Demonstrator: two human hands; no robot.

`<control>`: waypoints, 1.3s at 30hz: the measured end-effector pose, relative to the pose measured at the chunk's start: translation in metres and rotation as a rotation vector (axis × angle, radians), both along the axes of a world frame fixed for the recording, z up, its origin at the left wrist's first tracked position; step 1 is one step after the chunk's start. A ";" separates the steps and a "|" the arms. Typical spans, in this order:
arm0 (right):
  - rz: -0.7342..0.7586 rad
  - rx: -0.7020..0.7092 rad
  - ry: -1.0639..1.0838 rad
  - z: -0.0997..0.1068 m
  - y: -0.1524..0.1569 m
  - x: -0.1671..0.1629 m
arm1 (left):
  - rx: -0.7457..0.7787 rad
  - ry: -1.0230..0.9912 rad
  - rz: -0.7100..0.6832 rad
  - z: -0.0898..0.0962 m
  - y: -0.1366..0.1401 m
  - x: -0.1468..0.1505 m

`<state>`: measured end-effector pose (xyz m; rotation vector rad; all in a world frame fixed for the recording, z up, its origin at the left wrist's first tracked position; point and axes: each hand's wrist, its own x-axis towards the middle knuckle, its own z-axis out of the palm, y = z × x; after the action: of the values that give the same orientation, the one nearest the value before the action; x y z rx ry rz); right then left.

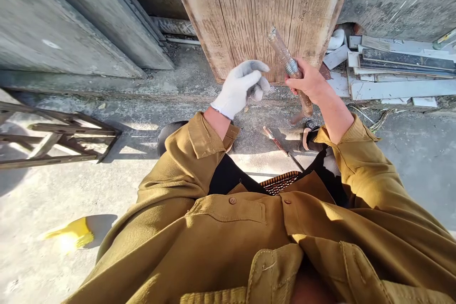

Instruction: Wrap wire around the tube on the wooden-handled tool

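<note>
My left hand (244,86) wears a white glove and hovers before the wooden panel, its fingers loosely curled and apart, with nothing visible in them. My bare right hand (309,78) is wrapped round a wire-wound stick (281,50). The stick's lower end is brown and wood-like; silvery wire circles its middle, and its upper end looks clear or whitish. It tilts up and left, a small gap away from the gloved fingers. Behind both hands leans the plank-patterned wooden panel (256,14). A thin tool with a reddish handle (275,140) lies on the ground between my feet.
A wooden frame like a ladder or stool (53,140) lies at the left. Stacked boards (399,69) fill the right side by the wall. Grey slabs (64,14) lean at upper left. A yellow object (73,233) is on the concrete; a woven seat (280,183) shows beneath me.
</note>
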<state>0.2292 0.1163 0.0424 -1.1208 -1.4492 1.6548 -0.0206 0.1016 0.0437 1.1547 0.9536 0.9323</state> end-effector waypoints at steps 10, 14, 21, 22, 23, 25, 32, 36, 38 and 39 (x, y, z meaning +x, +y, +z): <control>0.051 -0.210 0.250 0.025 -0.010 0.010 | 0.339 0.257 -0.095 -0.022 0.011 -0.038; 0.132 -0.298 0.303 0.021 -0.012 0.010 | 0.735 0.631 -0.066 -0.025 0.021 -0.041; 0.263 -0.323 0.361 -0.003 -0.014 0.004 | 1.010 0.728 -0.386 -0.008 0.011 -0.021; 0.278 -0.330 0.352 -0.006 -0.013 0.002 | 1.002 0.709 -0.424 -0.006 0.007 -0.017; 0.288 -0.338 0.342 -0.010 -0.012 0.001 | 0.967 0.684 -0.437 -0.005 0.003 -0.013; 0.295 -0.350 0.323 -0.014 -0.011 -0.002 | 0.857 0.633 -0.411 -0.002 -0.004 -0.008; 0.303 -0.349 0.243 -0.017 -0.007 -0.005 | 0.683 0.566 -0.335 0.010 -0.012 -0.006; 0.263 -0.308 0.149 -0.017 -0.008 -0.005 | 0.648 0.606 -0.259 0.004 -0.014 -0.004; 0.221 -0.261 0.111 -0.015 -0.009 -0.005 | 0.484 0.563 -0.162 -0.005 -0.016 0.001; 0.202 -0.236 0.096 -0.013 -0.010 -0.006 | 0.346 0.496 -0.114 -0.010 -0.018 0.004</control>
<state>0.2235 0.1060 0.0296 -1.0288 -1.3694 2.0360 -0.0162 0.0839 0.0338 1.7701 1.1299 0.7471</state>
